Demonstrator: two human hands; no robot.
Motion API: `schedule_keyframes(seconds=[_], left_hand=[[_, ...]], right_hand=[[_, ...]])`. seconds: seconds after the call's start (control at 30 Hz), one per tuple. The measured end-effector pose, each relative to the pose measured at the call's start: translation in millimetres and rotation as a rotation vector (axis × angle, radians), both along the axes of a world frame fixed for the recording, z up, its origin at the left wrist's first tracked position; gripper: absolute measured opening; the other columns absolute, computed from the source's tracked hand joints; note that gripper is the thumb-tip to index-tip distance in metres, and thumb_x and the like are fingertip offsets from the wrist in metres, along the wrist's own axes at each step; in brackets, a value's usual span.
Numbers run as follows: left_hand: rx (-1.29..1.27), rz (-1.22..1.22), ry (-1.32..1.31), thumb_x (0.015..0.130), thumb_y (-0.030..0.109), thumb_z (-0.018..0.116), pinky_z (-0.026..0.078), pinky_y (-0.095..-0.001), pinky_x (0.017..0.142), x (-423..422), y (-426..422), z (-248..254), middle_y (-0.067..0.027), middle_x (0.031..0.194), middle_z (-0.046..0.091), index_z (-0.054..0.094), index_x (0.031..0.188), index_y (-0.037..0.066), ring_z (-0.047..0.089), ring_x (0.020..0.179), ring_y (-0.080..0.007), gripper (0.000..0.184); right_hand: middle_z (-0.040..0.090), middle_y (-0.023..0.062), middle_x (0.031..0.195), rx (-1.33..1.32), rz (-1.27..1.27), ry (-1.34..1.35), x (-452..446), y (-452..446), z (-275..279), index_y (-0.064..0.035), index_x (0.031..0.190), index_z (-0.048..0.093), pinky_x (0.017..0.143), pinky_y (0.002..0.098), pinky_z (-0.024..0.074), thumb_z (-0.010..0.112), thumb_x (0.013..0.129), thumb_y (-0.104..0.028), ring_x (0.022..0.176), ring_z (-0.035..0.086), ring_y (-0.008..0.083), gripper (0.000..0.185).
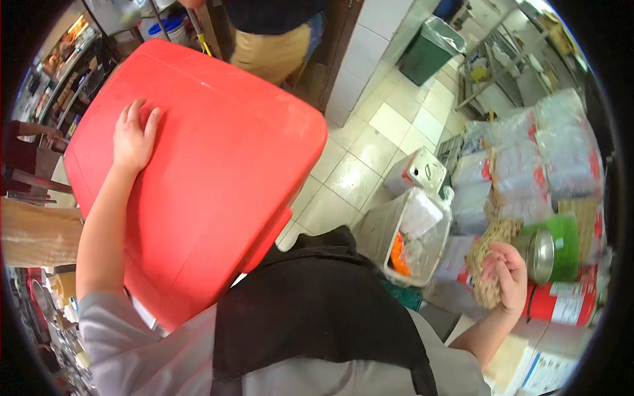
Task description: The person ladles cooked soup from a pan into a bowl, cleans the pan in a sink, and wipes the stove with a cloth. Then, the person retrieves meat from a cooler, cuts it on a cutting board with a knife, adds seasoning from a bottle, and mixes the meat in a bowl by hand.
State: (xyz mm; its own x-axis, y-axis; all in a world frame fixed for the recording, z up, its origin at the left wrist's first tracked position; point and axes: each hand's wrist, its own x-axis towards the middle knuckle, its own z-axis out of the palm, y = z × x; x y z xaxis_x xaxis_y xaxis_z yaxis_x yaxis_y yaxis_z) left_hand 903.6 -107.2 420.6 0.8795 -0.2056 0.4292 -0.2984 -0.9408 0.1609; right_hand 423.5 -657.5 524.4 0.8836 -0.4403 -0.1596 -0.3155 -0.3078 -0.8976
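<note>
My left hand (134,140) lies flat on a large red lid (211,138), its fingers spread. The lid looks like the top of a big plastic bin or cooler box and fills the left and middle of the view. My right hand (507,274) hangs at my right side, fingers loosely curled and a little blurred, with nothing visible in it. Close behind that hand is a tan, net-like bundle (487,264); I cannot tell whether they touch. Beside it are a round metal container (543,256) and a green object (566,244).
An open whitish bin (380,231) holding plastic and something orange stands on the tiled floor (350,178). Wrapped packs (522,165) are stacked at right, above a red cylinder (558,302). A green trash bin (426,56) stands farther back. Two people (271,49) are nearby, beyond and left of the lid.
</note>
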Motion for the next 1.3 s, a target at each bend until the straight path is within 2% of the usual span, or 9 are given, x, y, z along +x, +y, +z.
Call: schedule_keyframes(seconds=[0.13,0.3,0.47,0.67,0.87,1.0,1.1,1.2,1.3], left_hand=[[0.022,0.054,-0.026,0.099,0.041,0.053,0.041,-0.0442,0.106,-1,5,-6,-0.0210,0.137,0.053,0.054,0.133,0.004,0.049,0.127,-0.0381,0.051],[0.051,0.404,-0.025,0.099,0.040,0.054,0.040,-0.0444,0.107,-6,-7,-5,-0.0221,0.136,0.053,0.054,0.133,0.002,0.049,0.127,-0.0379,0.051],[0.058,0.783,0.036,0.095,0.041,0.059,0.038,-0.0452,0.109,-7,-31,1,-0.0230,0.134,0.055,0.055,0.132,0.003,0.049,0.128,-0.0386,0.054],[0.073,1.006,0.096,0.092,0.051,0.058,0.034,-0.0496,0.110,-2,-51,8,-0.0169,0.144,0.046,0.051,0.138,0.009,0.041,0.136,-0.0334,0.063],[0.057,1.070,0.063,0.089,0.050,0.061,0.033,-0.0489,0.110,7,-73,16,-0.0173,0.142,0.046,0.050,0.137,0.008,0.041,0.134,-0.0345,0.065],[0.011,1.149,0.046,0.087,0.050,0.062,0.033,-0.0490,0.110,20,-83,29,-0.0178,0.141,0.046,0.050,0.136,0.007,0.040,0.135,-0.0344,0.066],[0.014,1.238,0.089,0.087,0.050,0.062,0.032,-0.0493,0.111,31,-93,40,-0.0173,0.141,0.046,0.050,0.136,0.007,0.040,0.135,-0.0340,0.066],[-0.017,1.319,0.116,0.087,0.051,0.062,0.031,-0.0490,0.112,45,-96,46,-0.0162,0.141,0.047,0.050,0.137,0.008,0.040,0.135,-0.0335,0.067],[-0.032,1.405,0.137,0.088,0.052,0.061,0.031,-0.0486,0.112,56,-103,53,-0.0152,0.141,0.048,0.051,0.136,0.009,0.040,0.135,-0.0328,0.066]], right_hand=[[0.066,0.0076,0.087,0.034,0.063,0.136,129,-86,-33,0.0010,0.124,0.058,0.061,0.0223,0.0464,0.058,0.095,-0.012,0.068,0.062,0.0114,0.032],[0.068,0.0057,0.086,0.111,0.268,0.259,300,-203,-84,-0.0001,0.121,0.060,0.056,0.0211,0.0446,0.059,0.095,-0.013,0.064,0.062,0.0099,0.029],[0.067,0.0046,0.084,0.135,0.622,0.344,459,-217,-98,-0.0012,0.120,0.061,0.057,0.0232,0.0464,0.060,0.096,-0.015,0.064,0.063,0.0107,0.028],[0.069,0.0057,0.088,0.100,1.216,0.367,620,-116,-90,0.0003,0.120,0.061,0.065,0.0286,0.0516,0.070,0.092,-0.018,0.076,0.064,0.0122,0.034],[0.070,0.0063,0.087,-0.291,1.826,0.107,737,16,-23,-0.0022,0.121,0.063,0.068,0.0292,0.0512,0.070,0.091,-0.031,0.075,0.063,0.0129,0.042],[0.069,0.0059,0.084,-0.317,1.725,0.162,838,69,-35,-0.0026,0.118,0.065,0.069,0.0309,0.0527,0.070,0.090,-0.035,0.074,0.064,0.0142,0.044],[0.068,0.0061,0.086,-0.322,1.594,0.138,901,107,-54,-0.0027,0.117,0.064,0.069,0.0298,0.0529,0.070,0.090,-0.029,0.076,0.064,0.0137,0.038],[0.068,0.0106,0.097,-0.192,1.616,-0.344,913,163,-53,-0.0023,0.116,0.064,0.075,0.0324,0.0534,0.070,0.090,-0.026,0.085,0.066,0.0182,0.036],[0.063,0.0152,0.113,-0.118,1.675,-0.883,904,231,-28,-0.0025,0.117,0.063,0.092,0.0399,0.0496,0.070,0.089,-0.028,0.108,0.061,0.0334,0.039]])
